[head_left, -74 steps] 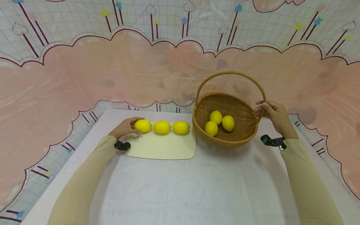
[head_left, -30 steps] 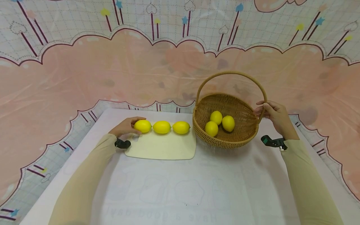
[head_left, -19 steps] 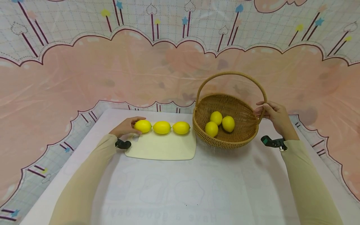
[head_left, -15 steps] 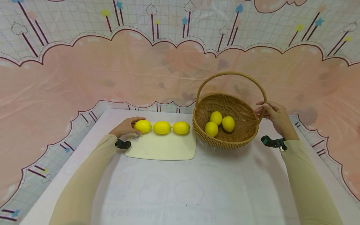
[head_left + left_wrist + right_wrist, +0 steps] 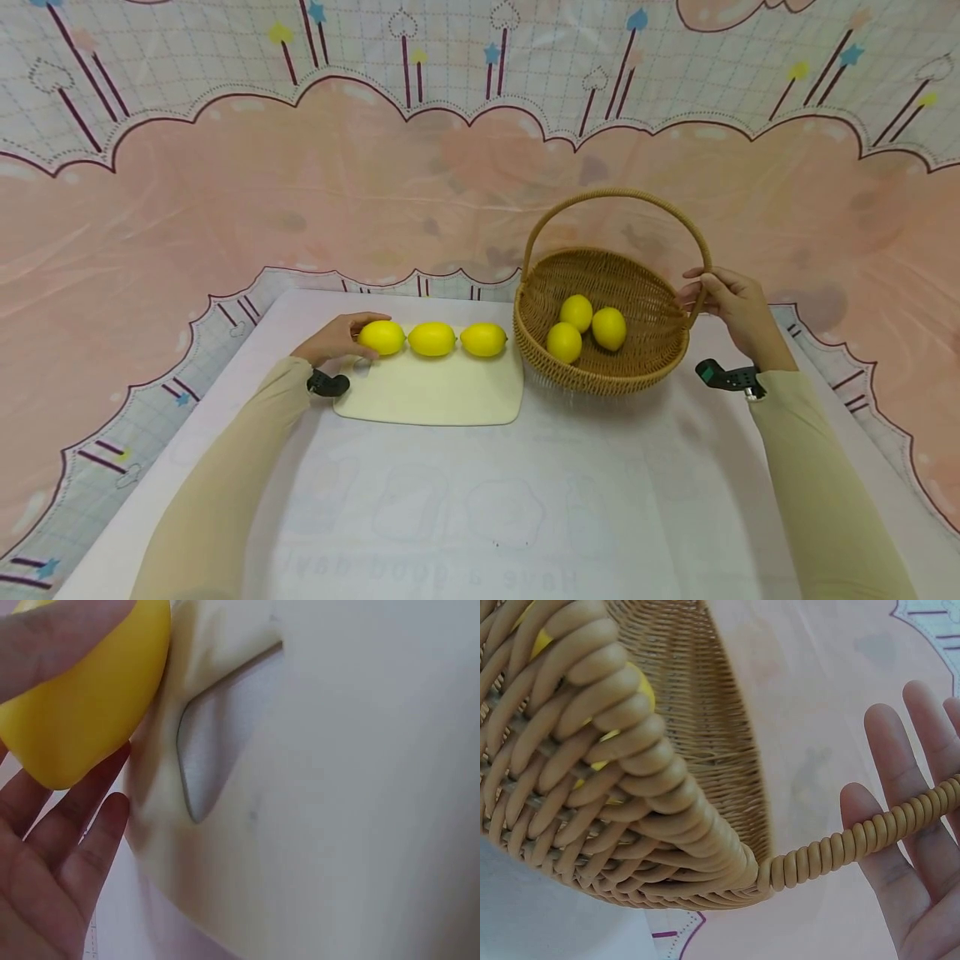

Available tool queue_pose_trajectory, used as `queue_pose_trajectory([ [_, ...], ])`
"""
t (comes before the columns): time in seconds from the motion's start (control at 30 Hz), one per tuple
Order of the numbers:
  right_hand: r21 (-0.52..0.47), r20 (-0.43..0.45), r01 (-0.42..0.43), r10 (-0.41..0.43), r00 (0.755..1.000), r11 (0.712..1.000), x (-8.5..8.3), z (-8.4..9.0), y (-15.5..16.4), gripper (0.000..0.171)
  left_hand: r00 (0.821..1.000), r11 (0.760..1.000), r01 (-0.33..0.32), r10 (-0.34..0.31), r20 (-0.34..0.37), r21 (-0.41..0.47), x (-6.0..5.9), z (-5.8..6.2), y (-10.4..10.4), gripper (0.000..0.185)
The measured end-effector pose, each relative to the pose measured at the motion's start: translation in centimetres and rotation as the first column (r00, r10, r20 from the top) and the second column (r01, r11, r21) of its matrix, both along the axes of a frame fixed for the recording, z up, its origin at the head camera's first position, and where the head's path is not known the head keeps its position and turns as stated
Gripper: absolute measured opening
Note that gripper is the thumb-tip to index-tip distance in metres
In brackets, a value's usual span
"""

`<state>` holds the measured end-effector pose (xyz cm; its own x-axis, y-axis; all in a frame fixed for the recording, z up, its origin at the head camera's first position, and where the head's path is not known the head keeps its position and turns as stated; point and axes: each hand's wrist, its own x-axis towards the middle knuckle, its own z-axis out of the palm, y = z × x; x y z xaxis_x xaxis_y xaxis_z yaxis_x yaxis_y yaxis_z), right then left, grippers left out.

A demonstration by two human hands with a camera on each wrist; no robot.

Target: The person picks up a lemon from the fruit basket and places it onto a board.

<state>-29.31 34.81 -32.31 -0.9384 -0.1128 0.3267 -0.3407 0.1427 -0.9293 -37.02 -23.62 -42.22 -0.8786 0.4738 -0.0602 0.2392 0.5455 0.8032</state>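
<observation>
While the head view takes in everything, each wrist view adds close detail. Patterned pink cloth behind; white table in front. Wicker basket at the right of the table; three lemons inside, countable from the head only. Right wrist view gives just yellow patches through the weave, but shows the coiled wrapping of the handle and its joint at the rim.

Cream board left of the basket. Right hand: grip pinching the handle low on its right side. Head shows the thumb in front; right wrist shows fingers spread behind, thumb out of frame. Left hand: grip pinching the end lemon, thumb across one side, lowest finger clear of it (left wrist only).

That lemon lies leftmost in a row with two more lemons along the board's far side. Smallest: the board's hole, sharp-cornered in left wrist, a grey spot in head.
</observation>
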Motion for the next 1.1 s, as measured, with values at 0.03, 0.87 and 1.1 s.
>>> queue_pose_trajectory([
  [0.03,-0.001,-0.001,-0.002,0.002,1.0,1.0,0.0,0.0,0.0,0.023,1.0,1.0,-0.001,0.001,0.001,-0.001,-0.1,-0.1,0.0,0.07],
  [0.87,0.022,-0.003,-0.005,0.005,1.0,1.0,0.0,0.1,0.1,0.024,0.998,0.994,0.017,-0.01,-0.07,0.109,-0.9,5.5,2.4,0.064],
  [1.1,-0.008,-0.011,-0.046,0.046,0.999,0.999,-0.1,0.2,0.1,0.024,0.982,0.981,0.173,-0.164,-0.098,0.091,-0.4,8.3,7.1,0.06],
])
